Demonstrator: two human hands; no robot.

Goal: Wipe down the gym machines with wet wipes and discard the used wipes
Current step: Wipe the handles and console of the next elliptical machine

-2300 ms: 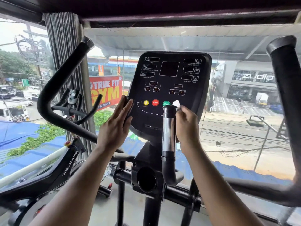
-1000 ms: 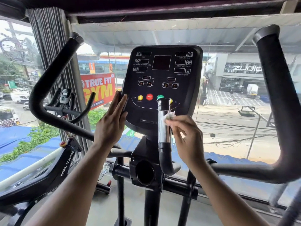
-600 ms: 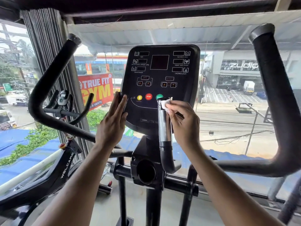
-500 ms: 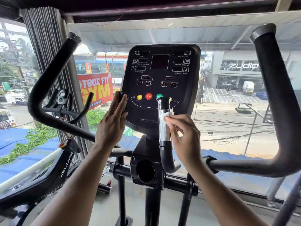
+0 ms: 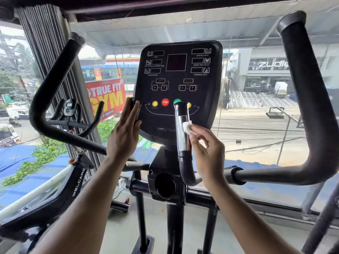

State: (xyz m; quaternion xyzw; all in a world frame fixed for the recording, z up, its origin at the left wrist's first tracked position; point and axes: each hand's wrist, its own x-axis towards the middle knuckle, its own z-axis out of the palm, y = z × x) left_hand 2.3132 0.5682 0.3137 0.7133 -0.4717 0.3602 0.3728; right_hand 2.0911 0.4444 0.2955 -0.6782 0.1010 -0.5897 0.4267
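Observation:
I stand at an elliptical machine with a black console [image 5: 178,76] in front of me. My right hand [image 5: 206,151] pinches a small white wet wipe [image 5: 187,127] against the right side of the chrome sensor section of the right inner handle [image 5: 181,132], roughly at mid-height. My left hand [image 5: 124,132] lies flat with fingers straight against the left inner handle [image 5: 132,104], beside the console's left edge. The rest of that handle is hidden behind my hand.
Long black swing arms curve up on the left [image 5: 53,88] and on the right [image 5: 310,92]. A black spin bike [image 5: 69,173] stands at the left. A glass window [image 5: 256,116] lies directly behind the machine, and the floor [image 5: 113,230] is grey.
My right hand has slid the wipe up and down the chrome handle section and now sits near its middle. My left hand has stayed flat on the left handle.

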